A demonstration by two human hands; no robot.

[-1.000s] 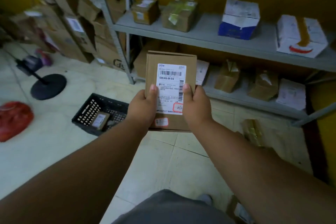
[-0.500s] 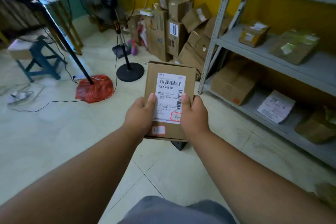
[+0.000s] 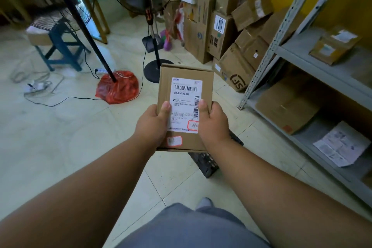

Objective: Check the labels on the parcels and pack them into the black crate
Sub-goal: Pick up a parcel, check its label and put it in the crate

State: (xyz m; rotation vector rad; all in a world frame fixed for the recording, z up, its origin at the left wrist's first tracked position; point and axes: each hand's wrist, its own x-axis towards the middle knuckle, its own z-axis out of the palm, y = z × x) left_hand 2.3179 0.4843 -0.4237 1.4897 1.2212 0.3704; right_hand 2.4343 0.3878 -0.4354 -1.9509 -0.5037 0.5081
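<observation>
A flat brown cardboard parcel [image 3: 186,75] with a white barcode label faces me, held up at chest height. My left hand [image 3: 152,125] grips its lower left edge, thumb on the label. My right hand [image 3: 213,125] grips the lower right edge, thumb beside the side barcode. The black crate [image 3: 205,164] sits on the tiled floor directly below the parcel; only a corner of it shows, the rest is hidden behind the parcel and my right wrist.
A grey metal shelf [image 3: 314,62] with parcels stands at the right. Stacked cardboard boxes [image 3: 227,32] fill the far corner. Two standing fans [image 3: 153,70], a red bag [image 3: 117,89], floor cables and a blue stool [image 3: 60,46] lie to the left.
My view has swung left from the shelf toward the fans and the box pile. Both hands kept the same hold on the parcel, which now hangs over the crate.
</observation>
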